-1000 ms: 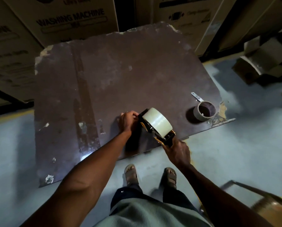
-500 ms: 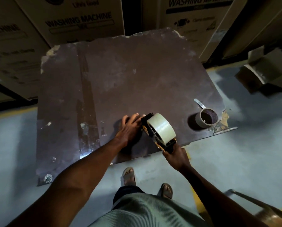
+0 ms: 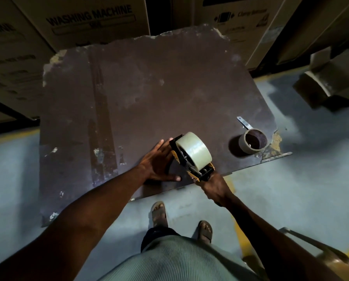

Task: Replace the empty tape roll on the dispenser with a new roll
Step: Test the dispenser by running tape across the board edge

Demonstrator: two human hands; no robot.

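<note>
A black and yellow tape dispenser (image 3: 186, 162) rests on the dark brown board (image 3: 149, 94) near its front edge, with a full pale tape roll (image 3: 194, 151) mounted on it. My right hand (image 3: 214, 186) grips the dispenser's handle at the board's front edge. My left hand (image 3: 159, 162) lies flat on the board, fingers spread, its fingertips against the dispenser's front end. The empty cardboard core (image 3: 252, 140) stands on end at the board's right front corner, apart from both hands.
Large cartons marked washing machine (image 3: 92, 15) stand behind the board. A small metal strip (image 3: 243, 122) lies just behind the empty core. Folded cardboard (image 3: 331, 82) sits on the grey floor at right. A brown object with a metal bar (image 3: 331, 258) is at lower right.
My left hand has opened from a closed grip at the dispenser's front and now lies flat on the board. The dispenser stays in my right hand.
</note>
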